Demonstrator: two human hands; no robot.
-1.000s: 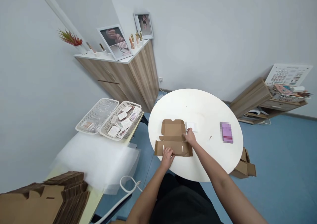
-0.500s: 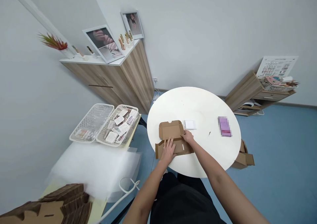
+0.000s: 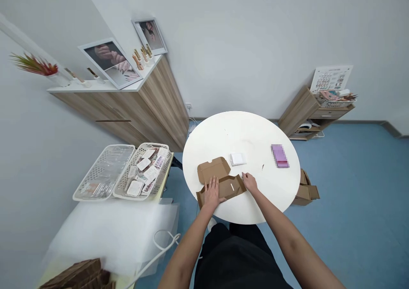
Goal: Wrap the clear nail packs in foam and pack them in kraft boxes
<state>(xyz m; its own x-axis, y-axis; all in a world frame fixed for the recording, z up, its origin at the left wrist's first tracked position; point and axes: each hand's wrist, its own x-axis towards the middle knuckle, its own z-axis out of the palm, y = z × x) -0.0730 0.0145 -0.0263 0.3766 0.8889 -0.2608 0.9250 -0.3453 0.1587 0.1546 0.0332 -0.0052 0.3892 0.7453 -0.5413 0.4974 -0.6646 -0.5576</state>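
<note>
A brown cardboard mailer box [image 3: 227,187] lies unfolded on the round white table, its lid panel [image 3: 213,170] spread toward the far side. My left hand [image 3: 212,194] rests on the box near the fold with its fingers stretched out. At the box's right end, my right hand [image 3: 249,181] is closed, with its curled fingers against the raised end flap. Just beyond the box lies a small white packet [image 3: 238,159]. Farther right on the table is a purple item [image 3: 280,155], blurred by pixelation.
To the left, a side table bears two white baskets, one with clear packets [image 3: 108,170], one with cards [image 3: 145,174], plus translucent sheets [image 3: 111,233] and stacked cardboard [image 3: 83,276]. Another cardboard box [image 3: 305,191] is beyond the round table's right edge. A wooden cabinet [image 3: 162,101] stands behind.
My right hand has moved from the fold between lid and base to the box's right end. The box has turned slightly, and its right end flap now stands up. The view has shifted to the right.
</note>
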